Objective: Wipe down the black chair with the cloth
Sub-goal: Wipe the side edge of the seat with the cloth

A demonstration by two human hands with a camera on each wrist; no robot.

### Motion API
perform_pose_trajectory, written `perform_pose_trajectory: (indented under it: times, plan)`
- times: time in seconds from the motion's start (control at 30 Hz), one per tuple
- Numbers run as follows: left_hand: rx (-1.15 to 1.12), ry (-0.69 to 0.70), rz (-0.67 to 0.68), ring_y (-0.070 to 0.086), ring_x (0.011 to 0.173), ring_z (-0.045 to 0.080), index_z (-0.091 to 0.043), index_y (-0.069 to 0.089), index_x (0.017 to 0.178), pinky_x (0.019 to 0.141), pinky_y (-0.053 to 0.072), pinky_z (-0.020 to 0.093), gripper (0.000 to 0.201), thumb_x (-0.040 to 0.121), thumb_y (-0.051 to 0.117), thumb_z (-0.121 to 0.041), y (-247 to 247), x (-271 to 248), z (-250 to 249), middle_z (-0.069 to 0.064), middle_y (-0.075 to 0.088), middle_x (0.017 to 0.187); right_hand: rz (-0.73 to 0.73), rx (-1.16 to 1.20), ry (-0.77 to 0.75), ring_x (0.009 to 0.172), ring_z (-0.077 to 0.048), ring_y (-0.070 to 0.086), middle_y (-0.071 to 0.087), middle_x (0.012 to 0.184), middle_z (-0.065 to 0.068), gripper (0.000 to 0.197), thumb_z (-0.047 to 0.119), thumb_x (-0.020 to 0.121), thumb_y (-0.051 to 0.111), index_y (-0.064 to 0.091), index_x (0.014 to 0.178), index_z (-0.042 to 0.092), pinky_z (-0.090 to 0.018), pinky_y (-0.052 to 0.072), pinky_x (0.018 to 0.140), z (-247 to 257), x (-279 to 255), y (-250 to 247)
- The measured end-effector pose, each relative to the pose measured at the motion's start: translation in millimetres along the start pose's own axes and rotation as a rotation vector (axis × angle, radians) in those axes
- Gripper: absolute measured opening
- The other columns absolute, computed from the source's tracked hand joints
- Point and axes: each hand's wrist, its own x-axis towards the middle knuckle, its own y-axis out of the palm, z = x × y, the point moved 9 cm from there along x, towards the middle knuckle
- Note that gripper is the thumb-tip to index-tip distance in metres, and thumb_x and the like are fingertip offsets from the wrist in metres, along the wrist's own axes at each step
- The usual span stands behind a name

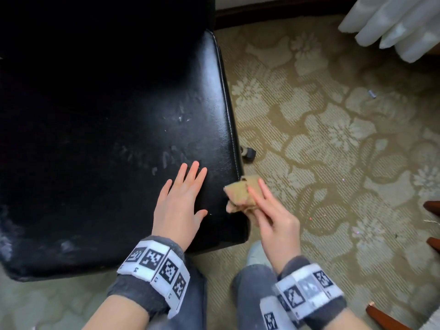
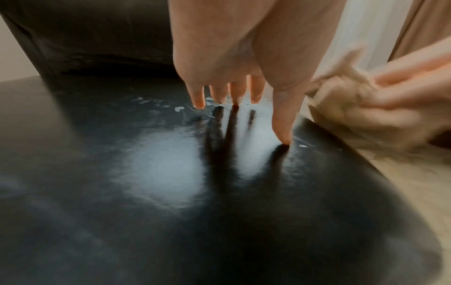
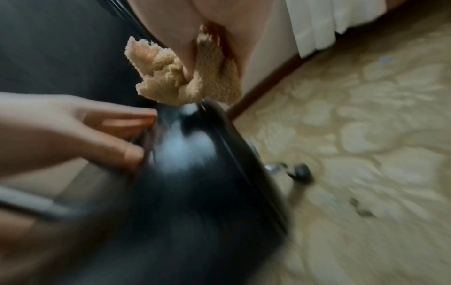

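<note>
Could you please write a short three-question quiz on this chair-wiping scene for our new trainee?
1. True or false: the left hand lies flat on the black chair seat.
2. Which hand holds the tan cloth?
3. The cloth is at the seat's: A) right edge B) middle C) backrest.

Key: 1 true; 2 the right hand, fingers curled round it; 3 A.

A home room: floral carpet (image 1: 333, 139), white curtain (image 1: 392, 27), wooden skirting (image 1: 273, 13).
</note>
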Motion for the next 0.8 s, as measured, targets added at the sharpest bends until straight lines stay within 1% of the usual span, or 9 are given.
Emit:
perform_pose_trajectory:
  times: [0.07, 0.13, 0.2, 0.3, 0.4, 0.5, 0.57, 0.63, 0.8]
  plan:
    - [0.036, -0.049, -0.022, -0.011, 0.143, 0.014, -0.029, 0.001, 0.146, 0.117, 0.006, 0.037, 0.087, 0.084, 0.062, -0.035, -11.6, -0.2, 19.7, -0.004, -0.007, 0.156, -0.007, 0.000, -0.035, 0.110, 0.011, 0.048, 0.047, 0.138, 0.000, 0.044, -0.003, 0.083, 0.060, 0.058, 0.123, 0.016, 0.009, 0.026, 0.092, 23.4, 55.5, 11.8]
    - [0.027, -0.112, -0.015, -0.012, 0.143, 0.016, -0.028, 0.001, 0.147, 0.116, 0.006, 0.040, 0.089, 0.083, 0.062, -0.038, -18.4, -0.9, 41.8, -0.003, -0.008, 0.156, 0.044, 0.003, 0.058, 0.119, -0.003, 0.049, 0.043, 0.143, -0.003, 0.042, 0.000, 0.085, 0.058, 0.059, 0.124, 0.017, 0.014, 0.017, 0.088, 22.9, 89.1, 32.5]
    - [-0.005, -0.134, 0.019, -0.011, 0.143, 0.015, -0.028, 0.001, 0.147, 0.117, 0.007, 0.040, 0.089, 0.083, 0.062, -0.041, -17.7, -1.4, 56.7, -0.005, -0.010, 0.156, 0.025, -0.016, 0.155, 0.123, -0.016, 0.051, 0.041, 0.146, -0.004, 0.041, 0.000, 0.087, 0.056, 0.059, 0.124, 0.018, 0.017, 0.014, 0.082, 16.3, 92.8, 42.9]
    - [-0.086, -0.092, 0.038, -0.009, 0.143, 0.012, -0.027, 0.003, 0.147, 0.117, 0.009, 0.037, 0.085, 0.084, 0.060, -0.040, -15.0, -3.1, 65.5, -0.008, -0.009, 0.156, -0.052, -0.085, 0.158, 0.122, -0.023, 0.055, 0.045, 0.143, -0.006, 0.040, -0.004, 0.084, 0.057, 0.063, 0.119, 0.016, 0.007, 0.021, 0.091, 19.8, 60.7, 44.2]
    - [-0.393, -0.113, -0.069, 0.014, 0.141, 0.007, -0.027, 0.027, 0.143, 0.113, 0.016, 0.023, 0.062, 0.088, 0.056, -0.037, -30.7, -7.7, 70.5, -0.012, 0.021, 0.151, -0.009, -0.099, 0.047, 0.127, -0.026, 0.049, 0.049, 0.139, -0.008, 0.042, -0.010, 0.082, 0.057, 0.065, 0.115, 0.014, -0.002, 0.025, 0.102, 39.9, 28.8, 48.2]
    - [-0.811, -0.158, -0.071, 0.055, 0.108, 0.003, -0.035, 0.061, 0.113, 0.089, 0.034, 0.002, 0.026, 0.088, 0.053, -0.041, -40.5, -13.4, 78.0, -0.012, 0.063, 0.117, 0.066, -0.053, -0.122, 0.128, -0.026, 0.048, 0.050, 0.137, -0.010, 0.040, -0.005, 0.083, 0.054, 0.064, 0.117, 0.014, -0.020, 0.034, 0.106, 89.2, 28.9, 69.1]
    - [-1.093, -0.169, -0.073, 0.063, 0.094, 0.007, -0.036, 0.066, 0.093, 0.088, 0.046, 0.014, 0.028, 0.078, 0.054, -0.057, -50.4, -16.7, 88.2, -0.008, 0.070, 0.100, 0.126, 0.013, -0.192, 0.127, -0.027, 0.049, 0.048, 0.139, -0.012, 0.040, -0.001, 0.083, 0.052, 0.062, 0.119, 0.014, -0.027, 0.037, 0.104, 128.7, 40.4, 96.1]
    - [-1.362, -0.214, -0.113, 0.065, 0.097, 0.011, -0.029, 0.064, 0.101, 0.086, 0.053, 0.027, 0.042, 0.073, 0.060, -0.060, -66.1, -20.5, 110.4, 0.000, 0.069, 0.105, 0.211, 0.062, -0.211, 0.128, -0.025, 0.049, 0.044, 0.144, -0.009, 0.045, -0.001, 0.083, 0.053, 0.059, 0.124, 0.017, -0.029, 0.039, 0.104, 163.4, 52.1, 128.8]
    - [-1.548, -0.297, -0.270, 0.067, 0.097, 0.019, -0.014, 0.060, 0.108, 0.084, 0.055, 0.035, 0.046, 0.066, 0.071, -0.026, -105.8, -28.9, 190.1, 0.007, 0.069, 0.104, 0.470, 0.193, -0.179, 0.139, -0.012, 0.032, 0.034, 0.151, 0.002, 0.069, -0.002, 0.085, 0.057, 0.032, 0.141, 0.029, -0.036, 0.038, 0.111, 225.8, 60.2, 201.1]
